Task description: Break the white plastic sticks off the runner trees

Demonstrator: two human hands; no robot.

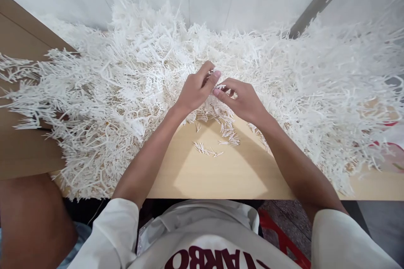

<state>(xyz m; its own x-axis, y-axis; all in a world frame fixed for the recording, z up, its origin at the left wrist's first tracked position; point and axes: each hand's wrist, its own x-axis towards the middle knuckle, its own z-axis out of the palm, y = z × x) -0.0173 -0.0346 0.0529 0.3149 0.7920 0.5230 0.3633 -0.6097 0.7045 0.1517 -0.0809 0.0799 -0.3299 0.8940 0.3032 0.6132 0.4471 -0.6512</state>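
Observation:
A large heap of white plastic sprigs (151, 63), thin and many-branched, spreads over the table in front of me. At the near edge of the heap, my left hand (196, 89) is closed, thumb and fingers pinched together on a small white sprig, mostly hidden by the fingers. Close beside it, my right hand (243, 97) is also pinched, with white tips of a sprig (221, 87) showing between thumb and forefinger. Below both hands, small loose white sprig pieces (205, 149) lie scattered on the wooden tabletop (214, 180).
Brown cardboard (28, 151) stands at the left. Another person's bare limb (31, 218) shows at the lower left. A grey metal post (322, 0) leans behind the heap, against a tiled wall (208, 0). Part of a red plastic stool (280, 239) shows below the table.

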